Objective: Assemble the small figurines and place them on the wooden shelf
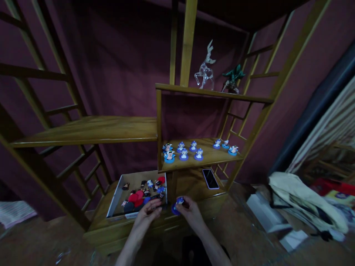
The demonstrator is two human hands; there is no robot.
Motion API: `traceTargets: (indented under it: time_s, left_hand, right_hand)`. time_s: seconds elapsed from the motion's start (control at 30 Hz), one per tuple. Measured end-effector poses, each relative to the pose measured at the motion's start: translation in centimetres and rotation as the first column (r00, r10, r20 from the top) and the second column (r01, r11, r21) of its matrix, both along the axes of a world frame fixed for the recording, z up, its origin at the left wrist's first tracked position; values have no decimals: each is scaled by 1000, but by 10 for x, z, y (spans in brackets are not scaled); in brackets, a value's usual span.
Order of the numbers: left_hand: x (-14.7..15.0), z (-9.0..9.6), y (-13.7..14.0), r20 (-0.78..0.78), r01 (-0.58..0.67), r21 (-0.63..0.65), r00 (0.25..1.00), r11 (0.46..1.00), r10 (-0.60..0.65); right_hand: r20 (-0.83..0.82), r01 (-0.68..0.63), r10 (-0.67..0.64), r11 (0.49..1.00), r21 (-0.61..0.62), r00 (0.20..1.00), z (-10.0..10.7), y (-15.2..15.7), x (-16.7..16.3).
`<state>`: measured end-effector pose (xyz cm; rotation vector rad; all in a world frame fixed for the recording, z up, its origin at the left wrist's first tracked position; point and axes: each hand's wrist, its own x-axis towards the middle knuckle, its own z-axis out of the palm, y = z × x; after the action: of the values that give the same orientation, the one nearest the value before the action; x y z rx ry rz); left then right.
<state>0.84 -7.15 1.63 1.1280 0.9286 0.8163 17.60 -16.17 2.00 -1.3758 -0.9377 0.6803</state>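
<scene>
Probably to leave its blue base [175, 210] free, the fingers of the right hand [190, 211] grip a figurine [180, 201] beside the open box [114, 197], while the left hand's [148, 211] fingers curl, whether holding anything I cannot tell.

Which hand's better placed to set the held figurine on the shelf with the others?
Right, probably. The right hand has the purple-based figurine in its grip, below the shelf. The left hand is farther left, by the near edge of the box.
</scene>
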Motion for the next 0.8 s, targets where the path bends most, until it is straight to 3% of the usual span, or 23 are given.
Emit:
traceTargets:
  time_s: [0.1, 0.2, 0.3, 0.4, 0.57, 0.8]
  left_hand:
    - [-2, -5, 2, -20, 13, 1, 1000, 1000, -13]
    - [-3, -3, 4, -43, 40, -15, 998, 999, -41]
    - [-5, 2, 7, -63, 107, -55, 992, 993, -110]
    - [-6, 0, 12, -71, 145, -81, 986, 986, -150]
    - [-4, -15, 21, -92, 157, -125, 981, 980, -169]
    - [-4, -17, 21, -86, 166, -109, 981, 980, -176]
  right_hand:
    - [-18, -59, 59, 998, 16, 998, 30, -21, 35]
    - [51, 51, -57, 994, 101, 997, 77, -33, 83]
    - [33, 127, -135, 975, 184, 990, 125, -23, 133]
    - [73, 165, -188, 955, 246, 979, 156, 5, 174]
    - [197, 174, -217, 961, 216, 956, 168, 63, 215]
    - [475, 229, -247, 969, 97, 845, 162, 117, 229]
